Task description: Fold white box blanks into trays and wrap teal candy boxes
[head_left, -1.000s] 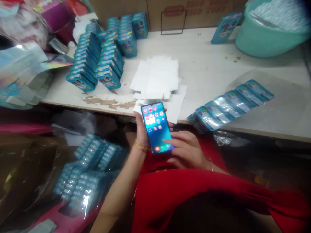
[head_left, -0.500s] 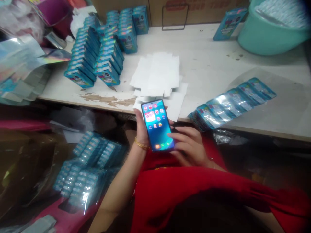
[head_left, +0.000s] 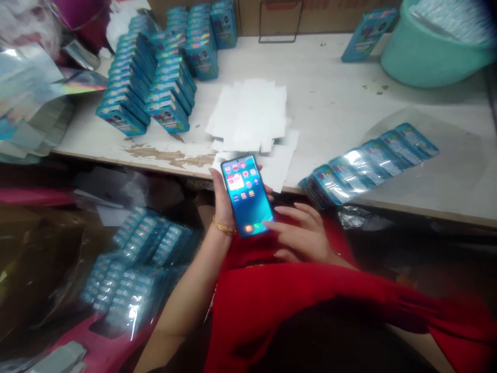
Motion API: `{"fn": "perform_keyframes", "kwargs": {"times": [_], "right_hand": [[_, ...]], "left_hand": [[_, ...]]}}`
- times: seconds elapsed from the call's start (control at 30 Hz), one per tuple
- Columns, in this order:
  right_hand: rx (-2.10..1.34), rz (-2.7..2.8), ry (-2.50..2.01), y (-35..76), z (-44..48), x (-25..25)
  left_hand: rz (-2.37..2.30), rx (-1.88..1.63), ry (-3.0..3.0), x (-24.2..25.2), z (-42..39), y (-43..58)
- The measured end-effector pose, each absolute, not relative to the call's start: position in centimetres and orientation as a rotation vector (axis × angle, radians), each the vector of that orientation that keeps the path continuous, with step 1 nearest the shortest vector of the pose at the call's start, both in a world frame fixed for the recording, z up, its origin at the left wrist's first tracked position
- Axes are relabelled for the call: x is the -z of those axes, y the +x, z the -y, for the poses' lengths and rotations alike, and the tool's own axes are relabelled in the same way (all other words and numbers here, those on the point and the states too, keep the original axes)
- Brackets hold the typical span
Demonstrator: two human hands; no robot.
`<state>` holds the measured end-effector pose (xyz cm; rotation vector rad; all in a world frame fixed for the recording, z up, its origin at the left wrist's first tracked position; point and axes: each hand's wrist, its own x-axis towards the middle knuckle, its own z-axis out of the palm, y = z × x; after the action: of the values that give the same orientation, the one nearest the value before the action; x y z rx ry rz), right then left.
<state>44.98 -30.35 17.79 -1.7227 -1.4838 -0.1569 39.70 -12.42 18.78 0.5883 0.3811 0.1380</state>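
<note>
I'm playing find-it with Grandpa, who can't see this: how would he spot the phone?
Find the white table, then the flat white cardboard near its front edge. Just below that in view, the left hand holds the phone. Unlike the plain cardboard, it has a glowing blue screen with icons.

There is one phone (head_left: 250, 202), one tub (head_left: 430, 59), one wire frame (head_left: 277, 41) and dozens of blue boxes (head_left: 171, 115).

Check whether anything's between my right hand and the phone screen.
Nothing visible stands in the way. Your right hand reaches over the lower end of the phone; I can't tell whether it touches. Your left hand holds the phone from its left edge and behind.
</note>
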Motion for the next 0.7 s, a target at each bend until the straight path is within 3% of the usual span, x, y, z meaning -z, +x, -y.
{"fn": "perform_keyframes", "kwargs": {"times": [0.7], "right_hand": [[0.26,1.432,-1.77,46.1,28.5,-18.7]], "left_hand": [[-0.378,-0.072,0.5,-18.2,13.9,38.9]]}}
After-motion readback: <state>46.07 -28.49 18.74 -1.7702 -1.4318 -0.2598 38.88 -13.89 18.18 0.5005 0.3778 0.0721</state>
